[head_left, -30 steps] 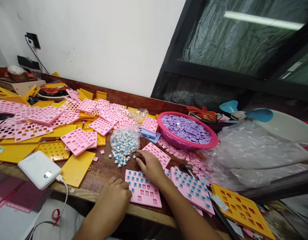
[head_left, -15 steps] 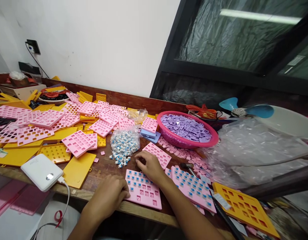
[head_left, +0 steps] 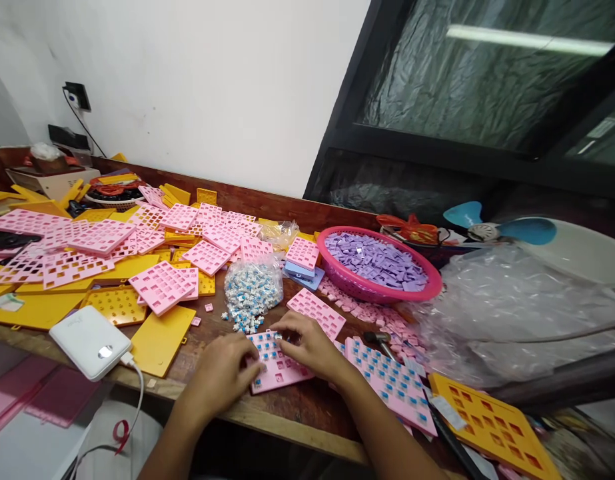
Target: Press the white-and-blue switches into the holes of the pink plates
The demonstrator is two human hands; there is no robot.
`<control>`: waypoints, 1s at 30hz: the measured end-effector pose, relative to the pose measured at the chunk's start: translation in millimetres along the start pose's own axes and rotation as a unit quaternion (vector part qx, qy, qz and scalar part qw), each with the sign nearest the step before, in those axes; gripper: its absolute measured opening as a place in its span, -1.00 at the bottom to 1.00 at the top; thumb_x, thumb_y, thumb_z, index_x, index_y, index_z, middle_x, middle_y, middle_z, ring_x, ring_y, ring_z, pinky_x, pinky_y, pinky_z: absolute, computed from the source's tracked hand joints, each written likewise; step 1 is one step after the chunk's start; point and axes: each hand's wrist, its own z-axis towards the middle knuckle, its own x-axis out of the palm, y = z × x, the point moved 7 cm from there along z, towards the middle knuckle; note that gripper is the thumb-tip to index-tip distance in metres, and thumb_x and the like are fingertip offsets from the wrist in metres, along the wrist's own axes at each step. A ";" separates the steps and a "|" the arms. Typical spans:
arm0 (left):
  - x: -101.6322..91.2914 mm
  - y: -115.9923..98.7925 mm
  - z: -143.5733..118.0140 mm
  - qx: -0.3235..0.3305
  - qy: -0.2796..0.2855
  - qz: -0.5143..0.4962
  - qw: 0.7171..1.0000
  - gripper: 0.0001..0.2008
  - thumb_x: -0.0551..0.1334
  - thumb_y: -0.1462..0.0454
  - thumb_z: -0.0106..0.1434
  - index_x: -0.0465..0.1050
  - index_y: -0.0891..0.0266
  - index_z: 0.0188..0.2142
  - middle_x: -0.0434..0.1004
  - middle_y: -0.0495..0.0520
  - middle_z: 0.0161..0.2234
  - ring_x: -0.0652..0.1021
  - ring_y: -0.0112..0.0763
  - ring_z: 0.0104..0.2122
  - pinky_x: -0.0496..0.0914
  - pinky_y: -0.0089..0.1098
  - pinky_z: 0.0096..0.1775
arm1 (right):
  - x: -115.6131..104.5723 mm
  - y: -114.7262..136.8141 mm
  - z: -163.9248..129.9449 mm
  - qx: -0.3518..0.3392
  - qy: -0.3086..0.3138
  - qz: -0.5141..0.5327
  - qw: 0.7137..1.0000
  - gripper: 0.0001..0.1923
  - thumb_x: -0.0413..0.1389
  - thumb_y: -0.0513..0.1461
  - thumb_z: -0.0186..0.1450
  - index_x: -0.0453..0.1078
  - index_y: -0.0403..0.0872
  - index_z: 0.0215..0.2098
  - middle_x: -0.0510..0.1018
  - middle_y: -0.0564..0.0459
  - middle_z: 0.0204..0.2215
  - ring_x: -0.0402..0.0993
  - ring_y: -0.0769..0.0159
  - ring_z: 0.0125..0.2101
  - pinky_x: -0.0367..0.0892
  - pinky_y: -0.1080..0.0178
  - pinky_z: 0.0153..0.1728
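Gripping the pink switch plate [head_left: 277,363] at the table's [head_left: 297,413] front edge, left hand [head_left: 227,373] pinches its near-left corner while right hand [head_left: 310,343] curls over the top; it looks light, stiff, best held by edges

plastic parts on a worn wooden bench

under my hands i see a matt pink plastic grid plate [head_left: 280,363] with small blue plastic inserts; the same matt pink plastic shows in the heaped pink plates [head_left: 160,285], and smooth, slightly shinier yellow plastic in the yellow panels [head_left: 160,339]. the bench top [head_left: 307,410] is dark brown wood, scuffed and dull, its front edge paler. a thin, crinkled clear plastic bag [head_left: 251,288] holds white and blue plastic pieces. the pink basket [head_left: 427,292] is glossy plastic, filled with matt lilac plastic caps. the white power bank [head_left: 90,341] looks smooth and glossy. crumpled clear film [head_left: 507,307] lies shiny at the right.
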 end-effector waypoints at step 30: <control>-12.9 28.7 5.6 -0.016 -0.015 -0.060 0.998 -0.88 0.18 0.40 0.30 0.44 0.17 -0.33 0.55 0.01 -0.27 0.54 -0.31 -0.23 0.33 -0.37 -0.17 | 4.6 -13.1 -30.5 0.031 0.050 -0.031 0.998 -0.84 0.21 -0.37 0.31 0.54 -0.03 -0.19 0.60 0.02 -0.24 0.51 0.23 -0.21 0.37 0.23 -0.15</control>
